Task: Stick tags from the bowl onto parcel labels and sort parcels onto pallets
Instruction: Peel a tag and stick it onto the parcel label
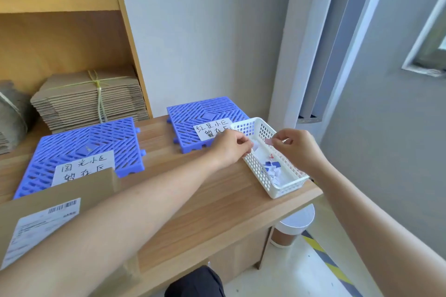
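— Tags (272,167), where are they?
— Blue, white and red scraps lie loose in the white mesh basket (287,183) at right of centre, on the right end of the wooden worktop (212,200).
— And the hands?
— Both are over the basket's far end. The left hand (230,149) has its fingers curled, pinching something small and white. The right hand (298,149) pinches a small pinkish tag (268,141) between thumb and forefinger. The two hands are near each other, fingertips almost meeting.
— Pallets?
— Two blue slatted ones, each bearing a handwritten paper sign. One pallet (82,152) lies at left of centre, the other pallet (205,118) further back, its corner just beside the basket.
— The parcel?
— A cardboard parcel (58,200) at lower left, its printed label (36,229) facing up, partly behind the left forearm.
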